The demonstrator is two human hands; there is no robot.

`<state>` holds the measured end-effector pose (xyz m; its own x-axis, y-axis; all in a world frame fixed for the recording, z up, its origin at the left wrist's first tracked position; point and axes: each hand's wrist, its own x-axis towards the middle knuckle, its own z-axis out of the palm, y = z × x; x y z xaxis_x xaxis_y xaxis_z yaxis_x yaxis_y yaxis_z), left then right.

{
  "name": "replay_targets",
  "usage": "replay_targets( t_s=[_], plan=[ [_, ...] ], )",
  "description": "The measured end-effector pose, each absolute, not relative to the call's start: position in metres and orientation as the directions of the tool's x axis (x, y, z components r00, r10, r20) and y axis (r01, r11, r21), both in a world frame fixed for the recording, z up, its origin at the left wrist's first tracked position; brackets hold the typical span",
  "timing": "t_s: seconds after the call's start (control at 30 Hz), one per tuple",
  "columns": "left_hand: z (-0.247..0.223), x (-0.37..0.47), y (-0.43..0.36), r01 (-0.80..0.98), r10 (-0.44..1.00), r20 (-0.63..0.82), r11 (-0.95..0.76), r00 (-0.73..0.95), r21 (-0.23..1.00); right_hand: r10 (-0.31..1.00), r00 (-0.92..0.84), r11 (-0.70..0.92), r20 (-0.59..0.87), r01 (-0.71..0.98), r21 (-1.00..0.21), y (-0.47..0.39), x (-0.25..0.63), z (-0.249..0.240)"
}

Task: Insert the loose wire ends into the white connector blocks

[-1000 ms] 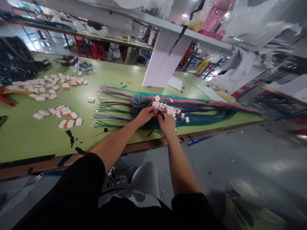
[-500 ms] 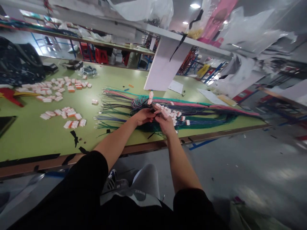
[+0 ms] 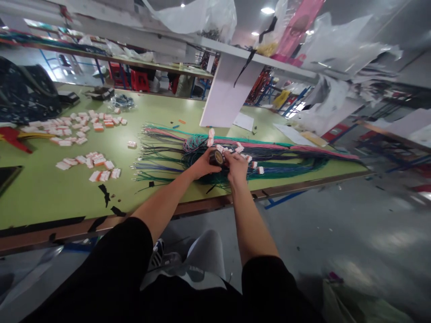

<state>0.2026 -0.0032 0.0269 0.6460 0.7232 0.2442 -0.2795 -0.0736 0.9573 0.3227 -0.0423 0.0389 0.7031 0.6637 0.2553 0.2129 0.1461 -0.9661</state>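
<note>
My left hand (image 3: 203,165) is closed around a roll of black tape (image 3: 216,158), its round face turned up towards me. Right beside the roll, my right hand (image 3: 237,167) has its fingers pinched together; what lies in them is hidden. Under both hands runs a long bundle of thin wires (image 3: 286,151), green, pink, blue and black, with loose ends fanned out to the left. White and orange connectors (image 3: 249,159) sit on the bundle around my right hand. Another white connector piece (image 3: 210,137) stands just beyond the tape roll.
Piles of white and orange connectors (image 3: 97,160) lie on the green table (image 3: 161,106) at left, near red-and-yellow pliers-like handles (image 3: 15,139). A white upright panel (image 3: 224,94) supports a shelf behind the wires. Papers (image 3: 292,134) lie at right; black tape scraps (image 3: 104,194) lie near the front edge.
The tape roll has come into clear view in my left hand. My right hand has turned and shifted slightly right, its fingers now pinched beside the roll. The camera view has moved a little.
</note>
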Motion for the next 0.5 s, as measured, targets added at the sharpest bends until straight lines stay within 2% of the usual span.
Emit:
replay_targets(
  t_s=[0.07,0.13,0.27,0.37,0.5],
  plan=[
    [0.029,0.201,-0.004,-0.17,0.608,0.341,-0.322,0.717,0.931,0.694,0.659,0.097,0.289,0.312,-0.945,-0.044,0.331,0.044],
    [0.031,0.201,-0.004,-0.096,0.542,0.353,-0.445,0.762,0.89,0.729,0.577,0.061,0.369,0.482,-0.874,-0.048,0.337,0.05],
    [0.031,0.205,-0.001,-0.028,0.711,0.262,-0.323,0.652,0.946,0.784,0.363,0.036,0.504,0.784,-0.619,-0.058,0.335,0.059],
    [0.027,0.209,-0.002,0.054,0.813,0.265,-0.34,0.518,0.939,0.806,0.354,-0.079,0.475,0.859,-0.506,-0.062,0.323,0.058],
    [0.027,0.211,-0.005,0.085,0.858,0.278,-0.346,0.431,0.934,0.832,0.364,-0.214,0.419,0.907,-0.363,-0.06,0.312,0.054]
  ],
)
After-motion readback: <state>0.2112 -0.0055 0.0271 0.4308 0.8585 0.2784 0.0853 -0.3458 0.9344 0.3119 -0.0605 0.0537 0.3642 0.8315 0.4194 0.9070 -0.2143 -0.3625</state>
